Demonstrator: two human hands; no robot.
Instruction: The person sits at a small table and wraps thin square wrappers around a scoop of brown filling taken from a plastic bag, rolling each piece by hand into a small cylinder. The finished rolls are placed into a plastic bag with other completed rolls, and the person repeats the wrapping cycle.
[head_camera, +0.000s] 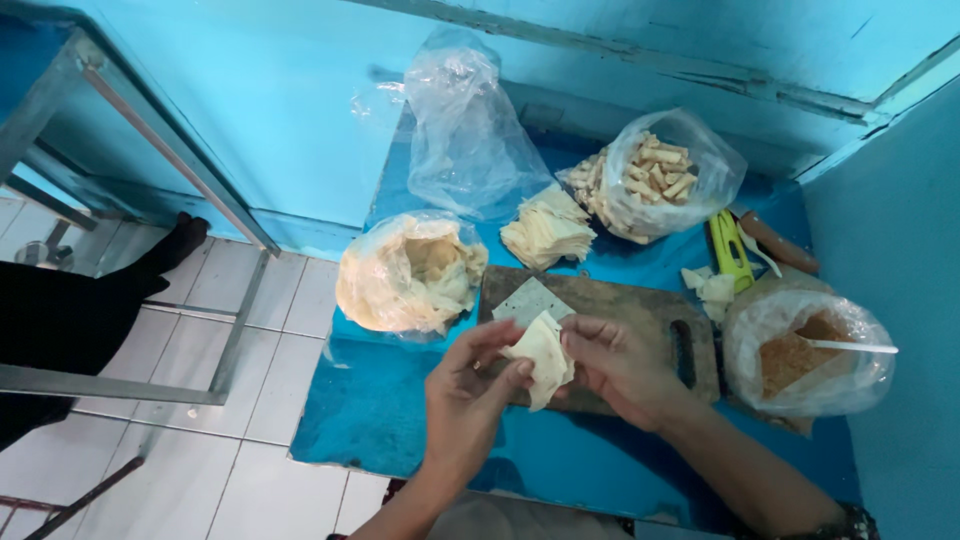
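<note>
Blue tabletop (400, 420) fills the frame's middle, a wooden board (620, 300) on it. At lower centre a pale wrapper (545, 355) (folded, long axis near vertical) is pinched between left hand (470, 390) and right hand (620, 365), each equally near

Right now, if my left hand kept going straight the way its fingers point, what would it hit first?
Probably the wrapper it already touches, then the right hand just beyond; depth is hard to judge.
</note>
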